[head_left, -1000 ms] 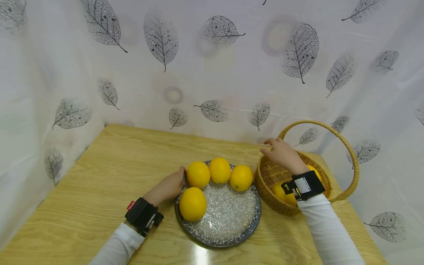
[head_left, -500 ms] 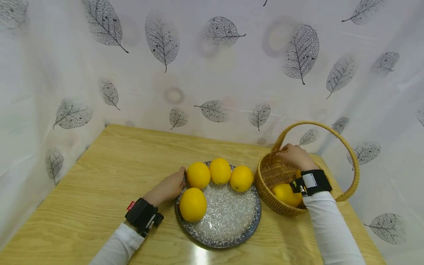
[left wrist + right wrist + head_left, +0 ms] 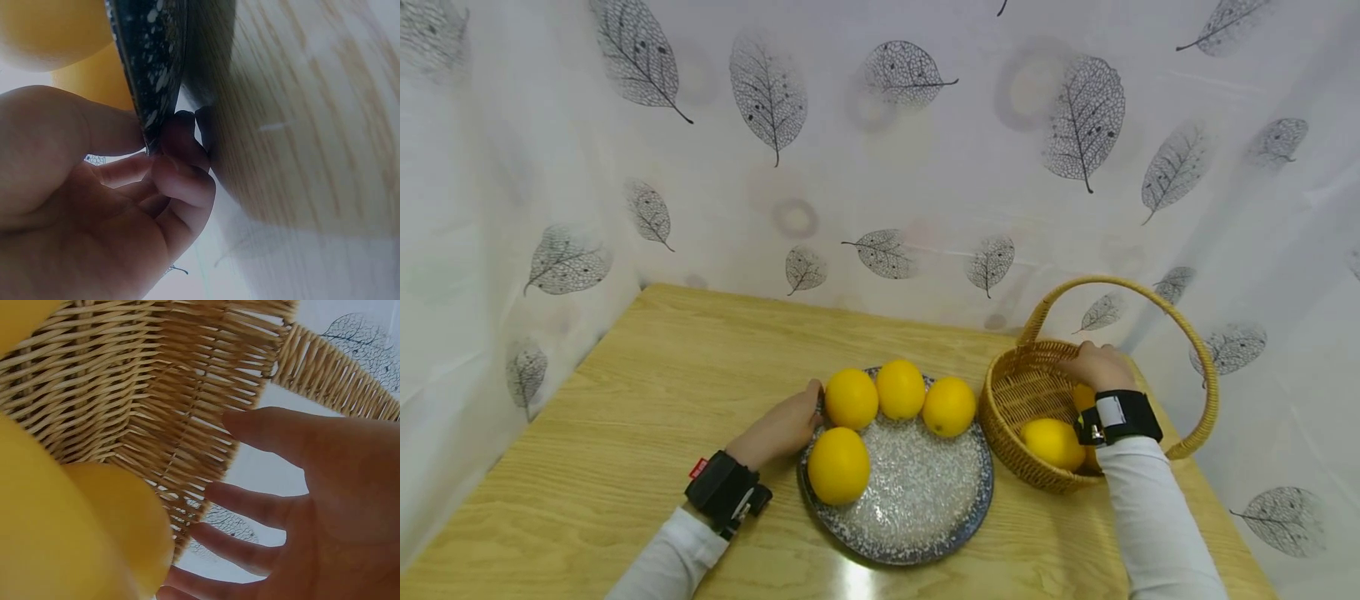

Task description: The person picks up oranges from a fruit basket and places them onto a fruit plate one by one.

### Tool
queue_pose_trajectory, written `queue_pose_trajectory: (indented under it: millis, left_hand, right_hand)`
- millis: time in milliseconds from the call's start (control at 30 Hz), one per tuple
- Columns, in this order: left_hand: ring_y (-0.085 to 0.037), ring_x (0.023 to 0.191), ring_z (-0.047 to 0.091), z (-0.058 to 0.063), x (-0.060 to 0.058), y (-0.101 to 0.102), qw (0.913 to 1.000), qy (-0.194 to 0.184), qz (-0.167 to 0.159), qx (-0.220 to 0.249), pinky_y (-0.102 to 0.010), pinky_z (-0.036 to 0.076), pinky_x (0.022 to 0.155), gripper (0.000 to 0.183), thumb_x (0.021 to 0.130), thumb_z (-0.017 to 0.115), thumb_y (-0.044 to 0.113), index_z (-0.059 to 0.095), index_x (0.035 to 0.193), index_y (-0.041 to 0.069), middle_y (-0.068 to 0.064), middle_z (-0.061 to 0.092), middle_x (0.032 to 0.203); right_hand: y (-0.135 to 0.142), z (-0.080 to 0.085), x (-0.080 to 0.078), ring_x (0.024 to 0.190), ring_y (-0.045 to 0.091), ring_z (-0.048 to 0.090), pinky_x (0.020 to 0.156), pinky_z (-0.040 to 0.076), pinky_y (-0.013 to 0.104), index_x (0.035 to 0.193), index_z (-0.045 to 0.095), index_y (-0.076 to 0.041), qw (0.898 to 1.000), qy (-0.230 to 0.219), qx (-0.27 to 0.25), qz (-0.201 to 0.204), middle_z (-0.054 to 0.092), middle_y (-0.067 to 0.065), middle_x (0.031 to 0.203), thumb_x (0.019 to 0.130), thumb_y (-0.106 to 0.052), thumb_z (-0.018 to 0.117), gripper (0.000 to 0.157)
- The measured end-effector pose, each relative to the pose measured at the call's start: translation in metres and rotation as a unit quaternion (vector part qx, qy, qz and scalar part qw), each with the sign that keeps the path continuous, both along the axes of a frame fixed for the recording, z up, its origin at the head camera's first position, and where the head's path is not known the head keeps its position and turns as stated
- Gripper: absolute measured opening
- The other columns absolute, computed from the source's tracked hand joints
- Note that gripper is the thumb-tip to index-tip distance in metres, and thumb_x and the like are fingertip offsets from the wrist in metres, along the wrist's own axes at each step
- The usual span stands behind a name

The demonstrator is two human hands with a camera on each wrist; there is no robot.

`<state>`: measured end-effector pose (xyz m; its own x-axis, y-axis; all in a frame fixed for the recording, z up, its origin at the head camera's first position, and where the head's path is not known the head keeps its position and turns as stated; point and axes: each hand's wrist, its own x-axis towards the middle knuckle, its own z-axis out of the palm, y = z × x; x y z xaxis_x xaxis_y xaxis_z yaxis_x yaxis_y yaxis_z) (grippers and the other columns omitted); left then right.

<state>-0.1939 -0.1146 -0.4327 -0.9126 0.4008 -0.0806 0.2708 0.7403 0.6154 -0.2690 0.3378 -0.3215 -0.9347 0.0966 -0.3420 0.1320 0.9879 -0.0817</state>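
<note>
My left hand (image 3: 782, 427) grips the left rim of a speckled grey plate (image 3: 921, 496) with a dark edge. In the left wrist view the thumb lies over the rim (image 3: 156, 56) and the fingers curl beneath it. Several oranges (image 3: 838, 467) sit along the plate's left and far side. My right hand (image 3: 1101, 368) is over the wicker basket (image 3: 1006, 442), its fingers spread and holding nothing; in the right wrist view the fingertips are right at the basket's rim. Inside lie a yellow, lemon-like fruit (image 3: 1052, 443) and a more orange fruit (image 3: 1083, 397), partly hidden by the hand.
The basket's tall arched handle (image 3: 1206, 375) rises beside the right hand. Plate and basket stand close together on a light wooden table (image 3: 700, 358). Behind and around the table hangs a white curtain (image 3: 865, 167) with a leaf print.
My right hand has moved from the basket's far left rim to the right and nearer, over the fruit. The left hand, plate and oranges have stayed in place.
</note>
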Motion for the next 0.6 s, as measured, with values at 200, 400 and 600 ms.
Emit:
queue_pose_trajectory:
  millis: [200, 400, 600]
  left_hand:
    - [-0.025, 0.094, 0.064, 0.000, 0.000, 0.001, 0.9999, -0.005, 0.008, -0.005, -0.040, 0.055, 0.080, 0.031, 0.102, 0.054, 0.002, 0.044, 0.129, -0.009, -0.025, 0.066, 0.110]
    - [-0.025, 0.092, 0.063, 0.002, 0.001, 0.001, 1.0000, 0.000, 0.001, 0.002, -0.039, 0.054, 0.077, 0.029, 0.102, 0.054, 0.002, 0.044, 0.127, -0.009, -0.024, 0.066, 0.106]
    - [-0.027, 0.098, 0.066, 0.000, -0.001, 0.000, 1.0000, 0.006, -0.002, 0.000, -0.041, 0.056, 0.081, 0.027, 0.102, 0.054, 0.003, 0.044, 0.126, -0.008, -0.025, 0.066, 0.110]
  right_hand:
    - [0.009, 0.002, 0.000, 0.108, 0.053, 0.058, 0.091, 0.051, 0.056, 0.128, 0.047, 0.023, 1.000, -0.014, -0.009, -0.015, 0.054, 0.044, 0.123, 0.100, -0.041, 0.050, 0.070]
    - [0.014, 0.000, 0.004, 0.104, 0.049, 0.060, 0.093, 0.051, 0.054, 0.113, 0.060, 0.018, 0.999, -0.009, -0.011, -0.032, 0.059, 0.040, 0.115, 0.099, -0.039, 0.052, 0.059]
    - [0.015, -0.005, 0.009, 0.126, 0.057, 0.049, 0.107, 0.043, 0.061, 0.138, 0.044, 0.021, 0.998, -0.021, -0.020, -0.057, 0.044, 0.045, 0.140, 0.099, -0.040, 0.052, 0.073]
